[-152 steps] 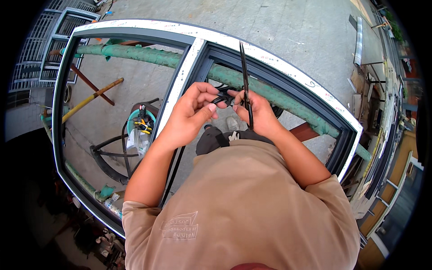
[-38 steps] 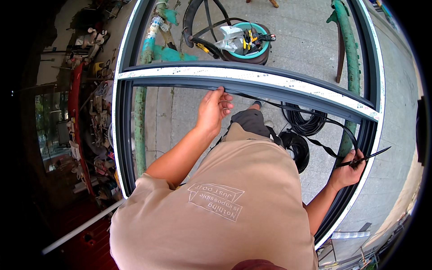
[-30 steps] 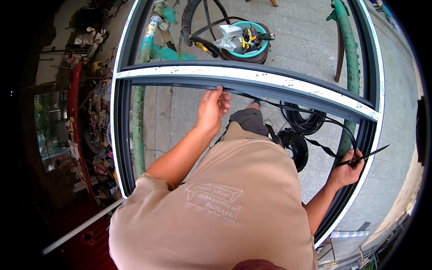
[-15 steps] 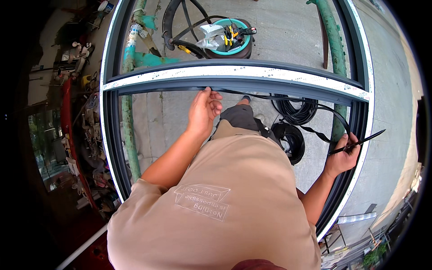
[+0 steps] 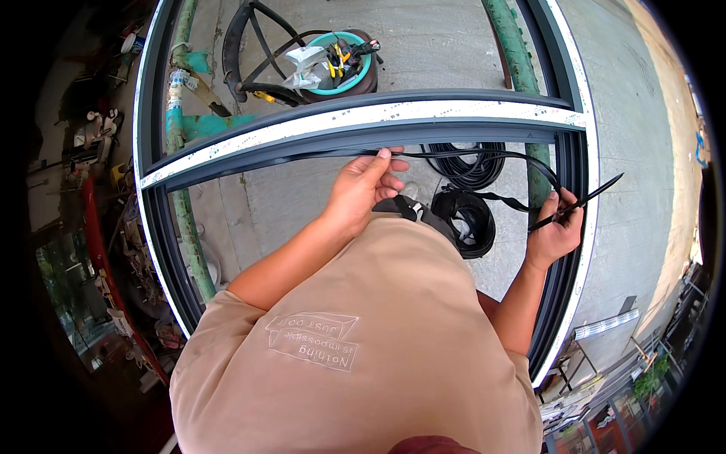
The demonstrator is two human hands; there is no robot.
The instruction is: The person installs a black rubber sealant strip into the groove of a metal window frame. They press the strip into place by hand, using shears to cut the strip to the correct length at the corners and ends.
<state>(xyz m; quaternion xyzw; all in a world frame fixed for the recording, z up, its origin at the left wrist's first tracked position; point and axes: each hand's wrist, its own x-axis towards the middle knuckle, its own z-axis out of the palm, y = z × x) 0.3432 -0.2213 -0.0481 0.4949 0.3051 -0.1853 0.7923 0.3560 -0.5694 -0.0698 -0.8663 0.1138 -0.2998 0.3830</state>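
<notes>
A long black rubber sealing strip runs along the inner edge of the dark grey window frame, just below its crossbar. Near the middle of the bar, my left hand pinches the strip between thumb and fingers. The strip curves from there to the right side of the frame. My right hand is closed around its right-hand part, together with a thin black pointed piece that sticks out past the frame. Whether that piece is a tool or the strip's end, I cannot tell.
Green pipe supports stand under the frame. Beyond the crossbar is a teal-rimmed tub with pliers and plastic bags. Coiled black strip and a black bucket-like container lie on the floor by my legs.
The view has shifted, so the frame appears further left. My left hand has slid rightward along the strip toward my right hand. The right hand keeps its hold near the frame's right side.
</notes>
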